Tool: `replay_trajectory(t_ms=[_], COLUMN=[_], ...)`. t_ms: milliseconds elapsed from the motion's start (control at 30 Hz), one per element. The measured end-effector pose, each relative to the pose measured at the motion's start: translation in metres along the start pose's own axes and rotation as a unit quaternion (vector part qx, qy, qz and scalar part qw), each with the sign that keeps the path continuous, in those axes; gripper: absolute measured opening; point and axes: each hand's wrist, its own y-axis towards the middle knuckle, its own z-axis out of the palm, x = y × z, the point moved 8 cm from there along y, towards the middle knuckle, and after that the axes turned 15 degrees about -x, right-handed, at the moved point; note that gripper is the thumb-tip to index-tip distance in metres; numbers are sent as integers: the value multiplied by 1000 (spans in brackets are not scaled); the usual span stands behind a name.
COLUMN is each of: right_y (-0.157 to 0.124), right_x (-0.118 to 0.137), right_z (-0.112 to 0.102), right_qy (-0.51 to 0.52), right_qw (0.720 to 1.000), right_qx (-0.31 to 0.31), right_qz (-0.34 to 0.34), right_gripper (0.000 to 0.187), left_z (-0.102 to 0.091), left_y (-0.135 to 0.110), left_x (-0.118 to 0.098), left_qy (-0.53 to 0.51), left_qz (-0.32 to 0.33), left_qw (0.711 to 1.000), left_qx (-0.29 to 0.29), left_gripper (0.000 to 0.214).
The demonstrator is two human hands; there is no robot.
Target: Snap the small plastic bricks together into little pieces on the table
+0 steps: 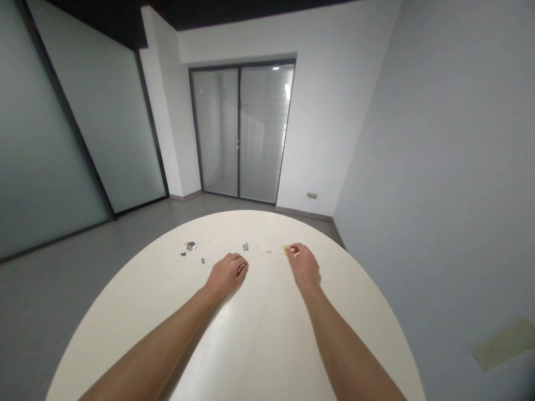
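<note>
Head view, right fingers (294, 249) narrow on tan piece (286, 250), left fingers (239, 260) curled, hold unclear

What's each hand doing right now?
Left hand: closed, fingers curled; cannot tell if it holds anything.
Right hand: closed, appears to pinch a small tan piece.

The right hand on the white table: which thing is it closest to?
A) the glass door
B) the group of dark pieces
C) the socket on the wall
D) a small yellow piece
D. The fingertips of the right hand reach right next to the small yellow piece, which lies on the white table.
</note>
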Motion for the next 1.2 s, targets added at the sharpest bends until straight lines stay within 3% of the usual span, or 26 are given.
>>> replay_trajectory(t_ms=[167, 367, 633, 833, 967, 1200], right_y=[-13, -36, -44, -43, -44, -44], right_x=[27, 53, 58, 57, 58, 58], right_z=[5, 11, 13, 15, 15, 14], right_qy=[-3, 2, -11, -18, -20, -21], right_qw=[997, 989, 984, 984, 984, 983], right_qx=[28, 76, 102, 105, 107, 104], right_qz=[-69, -125, -144, -140, -143, -150], right_gripper=[17, 19, 21, 23, 23, 23], left_z=[-2, -7, -7, -4, -7, -11], left_y=[1, 1, -3, -5, -4, 0], left_x=[12, 46, 80, 98, 95, 67], left_qy=[47, 151, 218, 209, 207, 209], left_qz=[-25, -92, -163, -197, -185, -98], left_qw=[998, 982, 961, 958, 961, 972], left_qx=[-27, -59, -45, 1, -5, -36], left_gripper=[25, 34, 59, 70, 69, 48])
